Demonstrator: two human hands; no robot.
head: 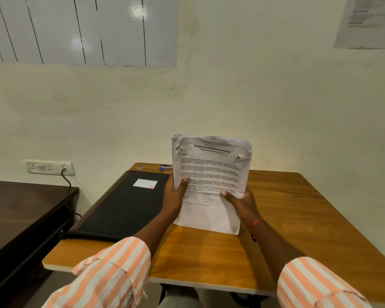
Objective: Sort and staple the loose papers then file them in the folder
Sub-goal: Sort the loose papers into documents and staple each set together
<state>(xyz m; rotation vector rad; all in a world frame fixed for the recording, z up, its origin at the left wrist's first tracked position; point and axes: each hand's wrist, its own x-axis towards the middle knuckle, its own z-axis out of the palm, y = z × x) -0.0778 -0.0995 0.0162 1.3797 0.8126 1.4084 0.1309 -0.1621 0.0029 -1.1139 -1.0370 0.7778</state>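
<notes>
Head view: the wooden worktop [287, 207] fills the lower middle of the frame. On its left part lies my black folder [125, 207], closed, with a white label near its far end. Just right of it, at frame centre, the stack of papers [211, 172] stands upright, printed side towards me, its top corners crumpled. My left hand [173, 196] grips its left edge and my right hand [240, 204] its right edge. My fingers [184, 181] wrap round the sheets, thumbs pressed on the front page. A small blue stapler [166, 167] lies at the worktop's far edge, partly behind the stack.
</notes>
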